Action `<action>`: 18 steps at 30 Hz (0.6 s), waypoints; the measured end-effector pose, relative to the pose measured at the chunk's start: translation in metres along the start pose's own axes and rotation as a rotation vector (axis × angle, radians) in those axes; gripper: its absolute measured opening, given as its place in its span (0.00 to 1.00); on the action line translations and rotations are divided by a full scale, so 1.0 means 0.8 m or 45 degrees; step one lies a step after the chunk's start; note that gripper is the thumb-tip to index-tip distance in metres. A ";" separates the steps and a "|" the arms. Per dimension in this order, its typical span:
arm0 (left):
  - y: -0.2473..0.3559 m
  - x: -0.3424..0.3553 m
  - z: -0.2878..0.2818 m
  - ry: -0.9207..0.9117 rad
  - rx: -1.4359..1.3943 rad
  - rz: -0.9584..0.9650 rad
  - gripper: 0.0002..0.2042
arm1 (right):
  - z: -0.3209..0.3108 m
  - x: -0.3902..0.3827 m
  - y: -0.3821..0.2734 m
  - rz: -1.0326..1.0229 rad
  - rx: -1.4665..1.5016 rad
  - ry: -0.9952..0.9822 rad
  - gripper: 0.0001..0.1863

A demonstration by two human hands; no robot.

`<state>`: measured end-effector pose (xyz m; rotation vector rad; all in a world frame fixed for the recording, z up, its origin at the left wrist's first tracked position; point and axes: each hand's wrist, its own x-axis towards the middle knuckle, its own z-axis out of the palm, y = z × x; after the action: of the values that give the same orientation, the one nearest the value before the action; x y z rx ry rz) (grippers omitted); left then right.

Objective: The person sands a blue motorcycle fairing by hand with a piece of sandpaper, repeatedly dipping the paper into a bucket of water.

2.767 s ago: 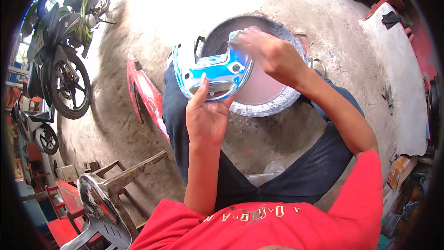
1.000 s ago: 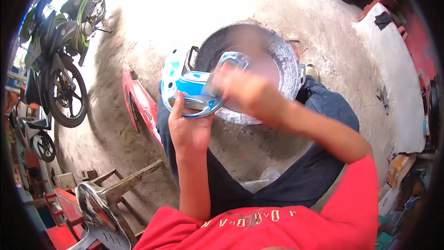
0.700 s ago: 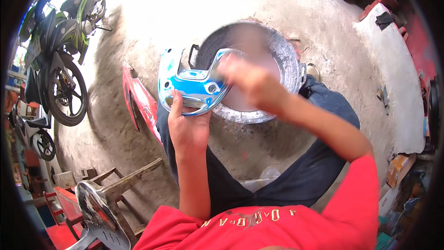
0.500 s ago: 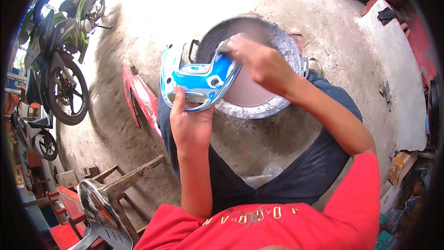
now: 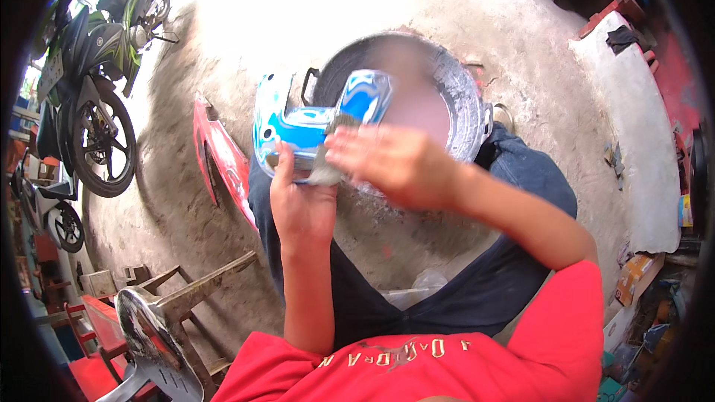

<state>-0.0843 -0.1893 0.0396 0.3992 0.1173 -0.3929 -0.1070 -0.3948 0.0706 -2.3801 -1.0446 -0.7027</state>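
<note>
My left hand grips a U-shaped panel by its near edge, thumb on top. The panel looks like a motorcycle body part, with patchy blue, white and grey paint and round holes. My right hand, slightly blurred, lies flat over the panel's right side. Under its fingers is a bent grey sheet that looks like sandpaper, pressed against the panel. Behind and below stands a round grey basin holding murky pinkish liquid, partly hidden by the panel and my right hand.
A red body panel lies on the concrete floor to the left of the basin. Motorcycles are parked at the far left. A worn chair stands at the lower left. On the right are a pale slab and a cardboard box.
My right hand has moved from the panel's far right tip down toward its near right side, with the grey sheet. My left hand still holds the panel in nearly the same place.
</note>
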 end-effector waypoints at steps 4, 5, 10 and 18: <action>-0.005 -0.004 0.039 0.221 0.201 0.130 0.19 | -0.009 -0.001 0.070 0.344 -0.124 0.083 0.15; 0.000 -0.006 0.037 0.198 0.182 0.120 0.19 | 0.002 -0.001 0.048 0.215 -0.122 0.116 0.15; -0.007 -0.007 0.039 0.235 0.169 0.098 0.19 | -0.003 0.004 0.038 0.088 -0.120 0.141 0.11; 0.000 -0.002 0.006 -0.004 -0.008 -0.028 0.19 | 0.001 0.002 0.024 0.015 0.002 0.032 0.14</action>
<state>-0.0854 -0.1908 0.0446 0.3917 0.1197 -0.4145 -0.0911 -0.4052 0.0669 -2.3681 -1.0196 -0.7258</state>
